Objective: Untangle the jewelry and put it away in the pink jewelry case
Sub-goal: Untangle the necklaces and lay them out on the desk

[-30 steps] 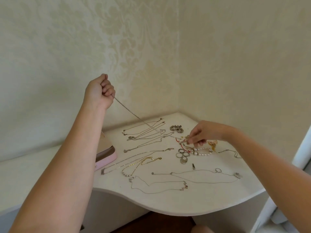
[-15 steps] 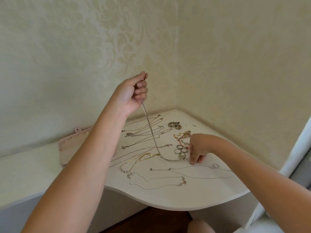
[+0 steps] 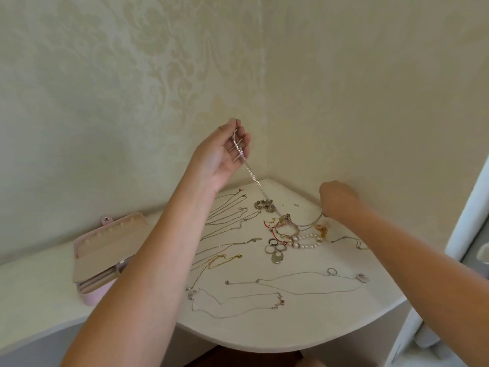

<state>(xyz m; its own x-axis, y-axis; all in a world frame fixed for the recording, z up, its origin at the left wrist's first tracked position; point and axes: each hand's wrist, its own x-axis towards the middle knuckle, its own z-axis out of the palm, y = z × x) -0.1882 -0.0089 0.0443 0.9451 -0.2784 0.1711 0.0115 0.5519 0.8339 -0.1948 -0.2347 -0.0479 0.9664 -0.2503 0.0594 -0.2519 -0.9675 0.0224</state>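
One big white corner shelf (image 3: 317,321) holds all the jewelry. On its left side the pink jewelry case (image 3: 94,296) lies open, well apart from the tangle, and none of the chain is in it yet. My left hand (image 3: 222,157) is up high. Its thumb and finger pinch the top end of a sparkly chain (image 3: 253,176), and the other fingers are only loosely bent. My right hand (image 3: 337,198) is low by the back corner with its fingers curled under. The chain's other end runs into it, so I think it pinches that end. Between my hands the chain hangs down and dips into the bracelet pile (image 3: 284,223), next to the pearl bracelet (image 3: 308,241) and above the little rings (image 3: 275,249). I think this chain is light, floppy and slippery. A hard pull could snap it or drag the pile along. So the ends are the best place to hold, lifting slowly until the middle slides free.
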